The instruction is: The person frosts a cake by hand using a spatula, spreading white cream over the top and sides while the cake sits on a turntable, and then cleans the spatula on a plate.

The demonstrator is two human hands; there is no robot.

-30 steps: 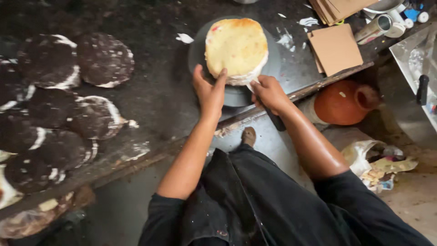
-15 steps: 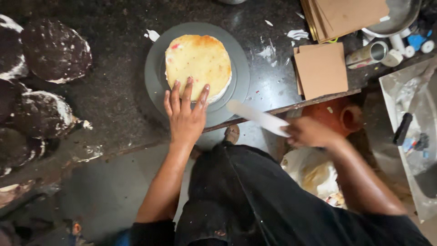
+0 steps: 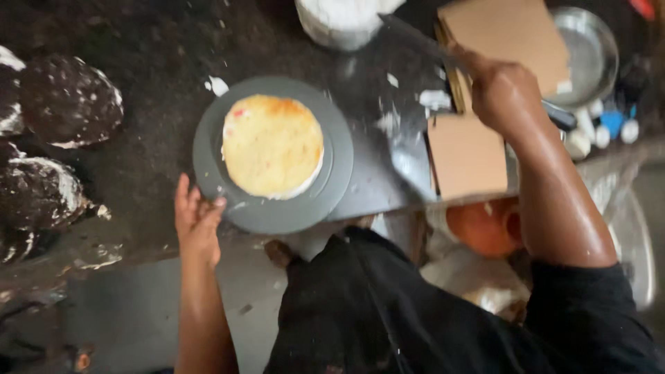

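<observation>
Right now the round yellow cake layer [image 3: 272,147] sits in the middle of the grey turntable [image 3: 332,187] on the dark, smeared worktop [image 3: 138,48], with the left hand [image 3: 197,225] resting open-fingered against the turntable's near-left rim. Further out, the right hand [image 3: 502,93] is closed around a long spatula [image 3: 415,38], reaching toward a white tub [image 3: 339,21] cut off by the top edge. Motion blur softens the cardboard squares [image 3: 467,156] and steel bowl [image 3: 585,52] beyond.

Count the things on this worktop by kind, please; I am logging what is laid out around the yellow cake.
Yellow cake: 1
Grey turntable: 1
Dark frosted cakes: 2 in full view, with more cut off at the left edge
Cardboard squares: 2
Metal pan: 1
White bowl: 1
Total: 8
</observation>
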